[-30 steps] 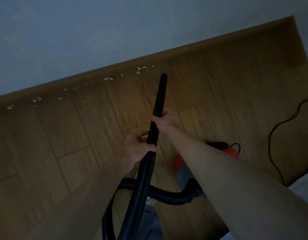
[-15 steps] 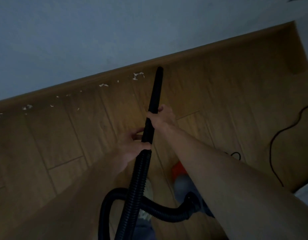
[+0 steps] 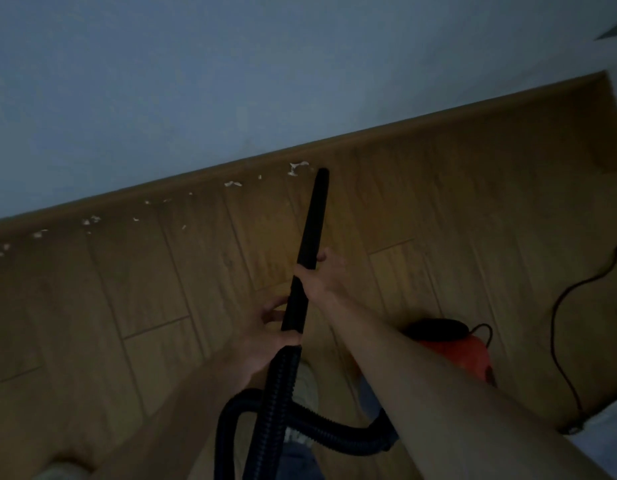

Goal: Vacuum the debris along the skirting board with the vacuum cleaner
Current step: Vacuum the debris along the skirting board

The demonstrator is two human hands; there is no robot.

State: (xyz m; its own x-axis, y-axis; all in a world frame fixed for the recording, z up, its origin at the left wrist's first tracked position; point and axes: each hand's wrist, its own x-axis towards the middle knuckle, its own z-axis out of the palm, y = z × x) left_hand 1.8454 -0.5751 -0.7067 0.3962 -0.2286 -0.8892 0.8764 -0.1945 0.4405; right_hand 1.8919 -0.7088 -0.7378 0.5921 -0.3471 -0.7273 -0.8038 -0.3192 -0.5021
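The right hand [image 3: 322, 273] is wrapped around the black crevice nozzle [image 3: 312, 230] at its lower third, fingers curled over the far side. The left hand [image 3: 270, 332] grips lower, closed around the joint where the nozzle meets the ribbed black hose [image 3: 275, 403], its thumb and forefinger lifted slightly off the tube. Both forearms reach forward from the bottom of the view.

Compared with half a second ago the grip is the same, but the nozzle tip has moved closer to the largest white scrap [image 3: 296, 168]; it now sits just to the right of that scrap, close to the skirting board [image 3: 438, 121], and whether it touches the floor cannot be told. The red vacuum cleaner body [image 3: 466, 355] with its black top, largely hidden by the right arm before, shows again beyond that arm.

The remaining debris [image 3: 232, 183] lies in a loose line along the foot of the skirting board, running left from the tip to the frame's left edge, all of it apart from the nozzle. The wood plank floor [image 3: 127, 289] left of the hands is bare. The hose loops back beneath the arms to the cleaner on the right, passing over a pale shoe [image 3: 307, 386]. A black power cord [image 3: 559, 323] curves across the floor at far right, well apart from the nozzle. The skirting board ends at a corner at upper right, against the blue-grey wall [image 3: 196, 81].
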